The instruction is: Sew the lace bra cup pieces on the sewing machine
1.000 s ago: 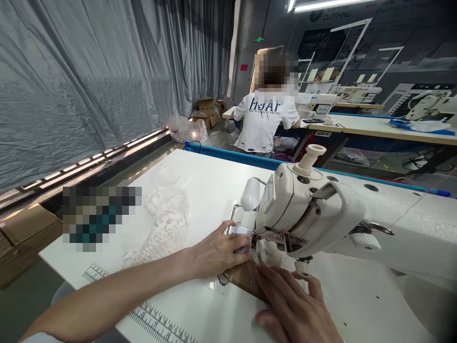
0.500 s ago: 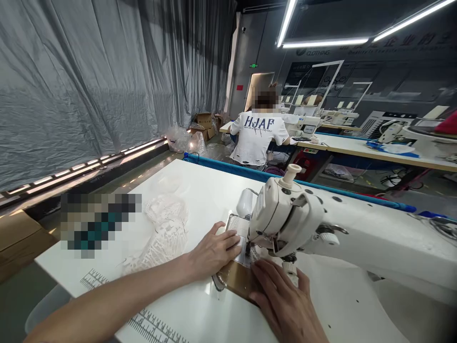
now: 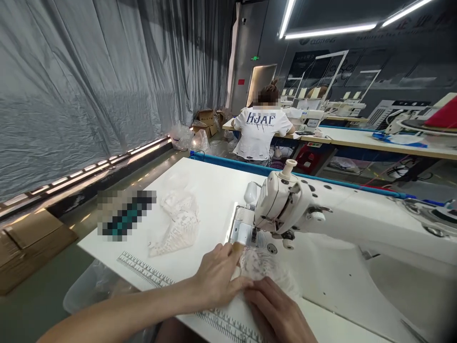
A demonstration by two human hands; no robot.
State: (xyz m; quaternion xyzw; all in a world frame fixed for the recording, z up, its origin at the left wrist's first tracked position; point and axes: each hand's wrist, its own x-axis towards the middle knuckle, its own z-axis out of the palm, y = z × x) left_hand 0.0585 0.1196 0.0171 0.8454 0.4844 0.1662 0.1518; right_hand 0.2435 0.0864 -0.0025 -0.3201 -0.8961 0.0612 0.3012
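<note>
My left hand (image 3: 217,278) lies on the white table (image 3: 200,190) near its front edge, fingers curled onto a piece of white lace fabric (image 3: 262,267) and a brown card under it. My right hand (image 3: 276,312) rests beside it on the same fabric, fingers pressed together and flat. Both hands sit in front of the white sewing machine (image 3: 321,214), a little short of its needle plate (image 3: 243,231).
A pile of white lace pieces (image 3: 178,224) lies to the left on the table, above a printed ruler (image 3: 143,269). A person in a white T-shirt (image 3: 262,128) sits at a far table. Cardboard boxes (image 3: 24,243) stand on the floor at left.
Both hands have drawn back from under the needle toward the table's front edge, taking the lace and card with them. The view has pulled back.
</note>
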